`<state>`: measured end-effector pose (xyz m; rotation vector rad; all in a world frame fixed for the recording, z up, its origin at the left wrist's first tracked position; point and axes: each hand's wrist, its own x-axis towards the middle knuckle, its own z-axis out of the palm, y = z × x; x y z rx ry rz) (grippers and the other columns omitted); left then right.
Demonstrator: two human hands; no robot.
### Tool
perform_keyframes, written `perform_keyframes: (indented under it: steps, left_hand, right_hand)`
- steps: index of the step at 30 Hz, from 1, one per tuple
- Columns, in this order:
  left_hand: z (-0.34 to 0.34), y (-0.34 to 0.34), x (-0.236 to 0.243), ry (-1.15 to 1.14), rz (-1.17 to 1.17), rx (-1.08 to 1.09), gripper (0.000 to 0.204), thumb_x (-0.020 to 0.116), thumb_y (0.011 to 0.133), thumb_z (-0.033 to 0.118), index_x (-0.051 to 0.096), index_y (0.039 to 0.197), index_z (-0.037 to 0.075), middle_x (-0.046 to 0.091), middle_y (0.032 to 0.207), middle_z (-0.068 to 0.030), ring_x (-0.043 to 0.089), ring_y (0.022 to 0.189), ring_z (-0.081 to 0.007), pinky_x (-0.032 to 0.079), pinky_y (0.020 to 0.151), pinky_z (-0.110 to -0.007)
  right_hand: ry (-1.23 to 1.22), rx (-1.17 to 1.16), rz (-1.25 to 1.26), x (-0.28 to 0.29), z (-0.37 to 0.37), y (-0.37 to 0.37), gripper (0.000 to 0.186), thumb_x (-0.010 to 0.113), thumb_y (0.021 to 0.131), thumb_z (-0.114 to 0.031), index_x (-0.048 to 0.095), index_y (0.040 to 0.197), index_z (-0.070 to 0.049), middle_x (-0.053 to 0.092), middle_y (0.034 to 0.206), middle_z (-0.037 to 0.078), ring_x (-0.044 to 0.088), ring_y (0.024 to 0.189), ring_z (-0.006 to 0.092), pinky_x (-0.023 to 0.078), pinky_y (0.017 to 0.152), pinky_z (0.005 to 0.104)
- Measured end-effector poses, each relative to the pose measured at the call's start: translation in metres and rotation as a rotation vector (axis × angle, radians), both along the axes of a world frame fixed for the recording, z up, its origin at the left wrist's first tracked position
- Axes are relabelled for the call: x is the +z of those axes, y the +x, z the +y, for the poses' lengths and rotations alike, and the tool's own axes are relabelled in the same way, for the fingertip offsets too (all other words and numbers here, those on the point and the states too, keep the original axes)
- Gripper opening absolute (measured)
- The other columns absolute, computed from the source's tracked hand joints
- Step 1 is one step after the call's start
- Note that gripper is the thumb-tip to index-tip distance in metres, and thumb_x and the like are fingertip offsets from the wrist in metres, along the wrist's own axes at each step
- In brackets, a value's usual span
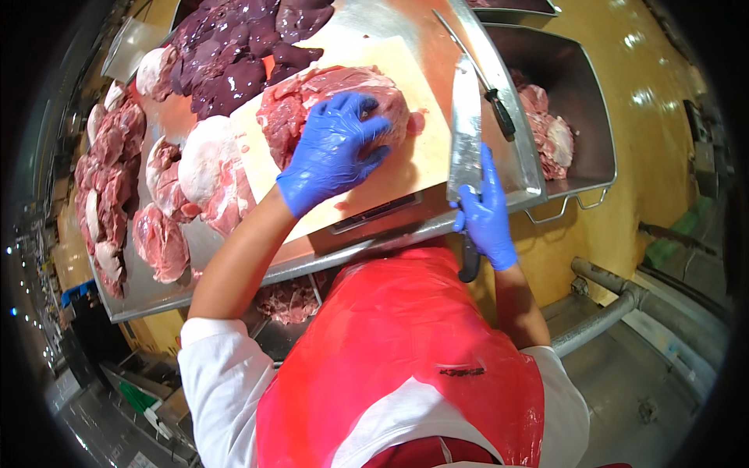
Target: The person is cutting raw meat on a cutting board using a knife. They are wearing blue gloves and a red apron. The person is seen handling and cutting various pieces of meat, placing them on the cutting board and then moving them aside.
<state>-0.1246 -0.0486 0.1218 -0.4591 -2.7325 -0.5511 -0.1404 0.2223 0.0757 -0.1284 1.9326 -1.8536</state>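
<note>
My left hand (335, 152), in a blue glove, lies over a large piece of raw meat (285, 109) with its fingers bent onto the top. That meat rests on a pale cutting board (425, 101). To the right, my gloved right hand (488, 214) is closed round a knife near the root of its black handle (468, 261). One finger stretches up beside the wide blade (466, 117), which points away from me over the board's right edge. The blade is apart from the meat. Part of the meat is hidden under my left hand.
A sharpening steel (476, 74) lies along the metal table's (515, 168) right side. Dark livers (234, 47) are heaped at the far left, with several meat cuts (113, 179) nearer. A metal tub (589, 117) holding meat stands right. More meat (289, 303) sits below the table's front edge.
</note>
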Motion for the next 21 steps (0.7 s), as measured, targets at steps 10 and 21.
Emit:
perform_keyframes:
  steps: [10,21]
  left_hand:
    - [-0.025,-0.005,-0.029,0.029,0.114,0.009,0.02,0.073,0.068,0.012,0.063,0.085,0.012,0.063,0.108,-0.0128,0.058,0.1,-0.036,0.046,0.082,-0.046]
    - [-0.039,0.009,-0.006,0.059,-0.101,0.026,0.018,0.068,0.065,0.002,0.057,0.078,0.007,0.064,0.098,-0.0137,0.059,0.096,-0.0373,0.047,0.082,-0.046]
  right_hand:
    - [0.647,0.323,0.444,-0.002,-0.038,0.033,0.072,0.046,0.089,-0.005,0.019,0.155,-0.005,0.058,0.068,0.031,0.061,0.06,0.0453,0.049,0.062,0.0526]
    - [0.675,0.511,0.196,0.017,0.012,0.029,0.07,0.047,0.094,-0.009,0.017,0.156,-0.011,0.062,0.081,0.031,0.059,0.062,0.0399,0.049,0.061,0.0455]
